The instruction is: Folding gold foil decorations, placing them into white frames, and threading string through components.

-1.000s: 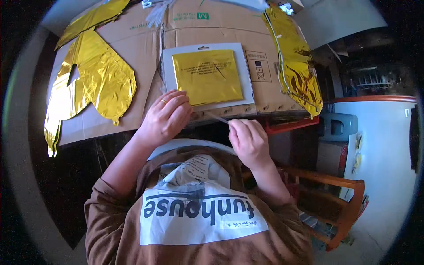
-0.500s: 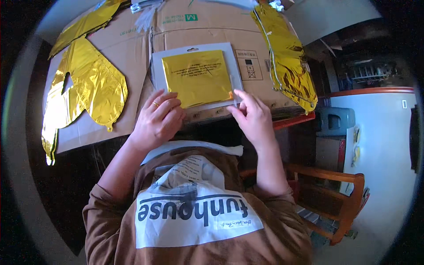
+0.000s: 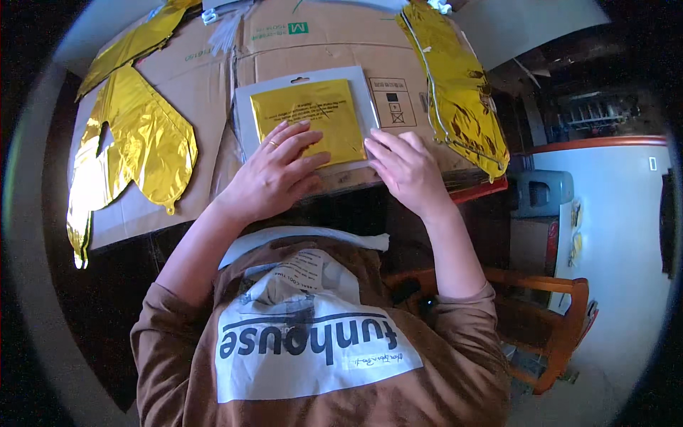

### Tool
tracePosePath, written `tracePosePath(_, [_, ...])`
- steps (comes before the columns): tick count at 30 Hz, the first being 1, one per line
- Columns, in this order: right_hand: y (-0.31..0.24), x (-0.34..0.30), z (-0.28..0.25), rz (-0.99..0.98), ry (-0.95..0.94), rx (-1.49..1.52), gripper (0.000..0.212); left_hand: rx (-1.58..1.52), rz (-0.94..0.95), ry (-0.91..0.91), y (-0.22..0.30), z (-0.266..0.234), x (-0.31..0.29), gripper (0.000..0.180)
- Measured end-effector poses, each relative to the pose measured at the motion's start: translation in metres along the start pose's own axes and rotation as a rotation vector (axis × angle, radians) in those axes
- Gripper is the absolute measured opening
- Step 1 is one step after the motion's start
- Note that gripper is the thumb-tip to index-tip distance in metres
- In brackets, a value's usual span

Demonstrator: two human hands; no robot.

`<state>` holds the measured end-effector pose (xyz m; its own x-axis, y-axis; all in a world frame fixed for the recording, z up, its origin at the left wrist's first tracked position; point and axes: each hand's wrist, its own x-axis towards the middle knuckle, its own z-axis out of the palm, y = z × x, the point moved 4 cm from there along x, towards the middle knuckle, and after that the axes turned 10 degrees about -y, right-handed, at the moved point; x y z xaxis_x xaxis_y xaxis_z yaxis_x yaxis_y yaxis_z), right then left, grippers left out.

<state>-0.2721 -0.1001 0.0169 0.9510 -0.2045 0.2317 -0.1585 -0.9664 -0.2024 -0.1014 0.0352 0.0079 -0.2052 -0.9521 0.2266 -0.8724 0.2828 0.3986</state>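
A flat clear-front packet (image 3: 252, 117) with a white backing card and a hang hole lies near the front edge of the cardboard. Inside it is a folded gold foil balloon (image 3: 313, 107) with small dark print. My left hand (image 3: 270, 171) rests over the packet's lower left part, its fingers stretched out and apart, with a ring on one finger. At the packet's lower right edge, my right hand (image 3: 407, 167) has its fingers pressed together on the border. The exact pinch point is partly hidden by the fingers.
Brown cardboard (image 3: 341, 60) covers the table. A gold foil balloon (image 3: 160, 146) lies flat at left, another gold foil piece (image 3: 146, 39) behind it, and a long gold foil balloon (image 3: 466, 99) at right. A wooden chair (image 3: 548, 327) stands lower right, near a blue-grey stool (image 3: 544, 192).
My left hand has moved up and right onto the packet, fingers spreading. My right hand's thumb and fingers have come together at the packet's edge. An orange bit by the right fingertips is now hidden.
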Motion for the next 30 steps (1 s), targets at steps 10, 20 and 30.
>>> tracePosePath(10, [-0.007, -0.020, 0.005, -0.045, 0.193, -0.114, 0.032, -0.042, 0.032, 0.009, 0.000, -0.001, 0.002, 0.037])
tracePosePath(20, [-0.001, -0.039, -0.006, 0.065, 0.133, 0.165, 0.024, -0.032, 0.054, -0.018, -0.005, 0.000, 0.004, 0.035])
tracePosePath(30, [0.004, -0.031, -0.006, -0.014, 0.106, 0.093, 0.026, 0.210, 0.102, -0.045, 0.022, -0.008, 0.018, 0.031])
